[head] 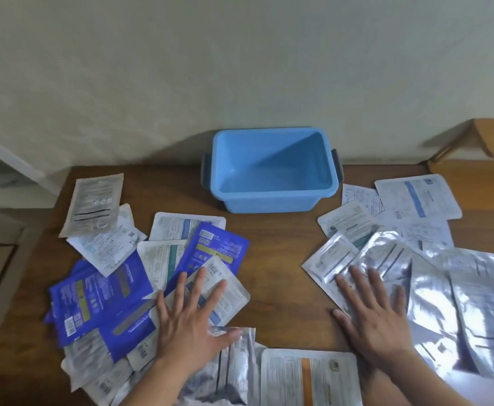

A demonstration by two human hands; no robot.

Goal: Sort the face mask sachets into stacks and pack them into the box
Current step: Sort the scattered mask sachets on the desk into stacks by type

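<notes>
wooden table [281,247] | pale wall [240,68] behind | cardboard box [480,159] far right

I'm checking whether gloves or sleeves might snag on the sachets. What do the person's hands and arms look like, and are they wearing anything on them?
Both are bare. The left hand and right hand show no gloves, rings, watch or bracelet, and the forearms are uncovered down to the frame's edge, with no sleeve in sight. The nails look short and unpainted.

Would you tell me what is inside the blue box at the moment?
The blue box holds no sachets: its bare floor and far walls show. The near wall hides a strip of the floor, so that part cannot be checked.
</notes>
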